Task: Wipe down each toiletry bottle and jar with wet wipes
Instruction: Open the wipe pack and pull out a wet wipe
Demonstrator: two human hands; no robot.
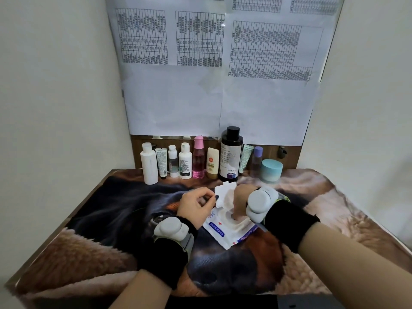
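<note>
Head view looks down on a table (93, 221) draped with a dog-print cloth, where a white wet-wipe pack (231, 228) lies flat near the middle. Left hand (196, 206) pinches the pack's lifted lid flap (224, 192) between thumb and curled fingers, holding it upright and open. Right hand (242, 201) dips its fingers into the pack's opening — the tips are hidden inside, so whether they grip a wipe cannot be told. Both wrists carry grey devices over black cuffs.

Along the far edge stands a row of toiletries, close together: from the left a white bottle (149, 163), a slim tube (161, 162), a small clear bottle (173, 161), a white labelled bottle (185, 162), a pink bottle (198, 158), a cream tube (211, 163), a tall dark bottle (231, 155), a pale green tube (246, 157), a purple-capped bottle (256, 160) and — furthest right — a teal-lidded jar (271, 170). Printed sheets (200, 41) cover the wall behind.
</note>
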